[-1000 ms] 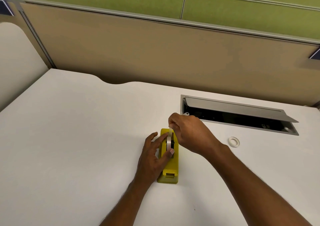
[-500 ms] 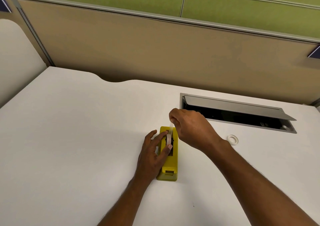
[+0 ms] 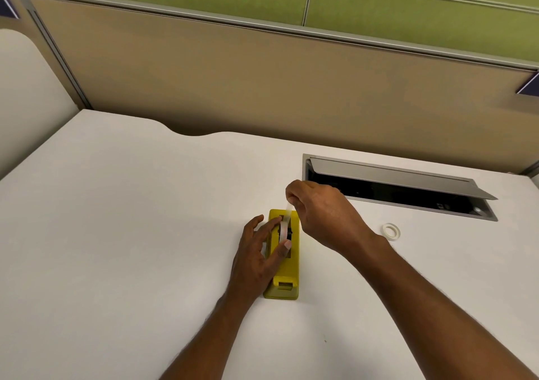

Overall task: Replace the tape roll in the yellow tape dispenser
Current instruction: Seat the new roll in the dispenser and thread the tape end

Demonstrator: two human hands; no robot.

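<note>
**Yellow dispenser being threaded on a white table**

Matte white laminate is covering the table [image 3: 116,234], its far edge curving in a shallow notch toward 11 o'clock. At 2 o'clock from the dispenser, a brushed-metal cable hatch [image 3: 393,181] is standing propped open over a dark recess; small markings inside are too small to read. A beige fabric partition [image 3: 262,82] is running along the back, with green panels above it.

Just below centre, the yellow tape dispenser [image 3: 287,277] is lying lengthwise on the table, a blocky plastic body with its low end pointing to 6 o'clock. No brand or label is showing on it. The tape roll [image 3: 283,231], pale and translucent, is sitting upright in its slot. The left hand [image 3: 256,260] is lying against the dispenser's 9 o'clock side, fingers spread, two fingertips pressing on the roll. The right hand [image 3: 323,216] is hovering at the 12 o'clock end, thumb and forefinger pinched on a strip of tape [image 3: 288,212] stretching up from the roll.

At 3 o'clock, well apart, a small white ring-shaped empty core [image 3: 391,231] is lying flat, partly behind the right wrist.
</note>
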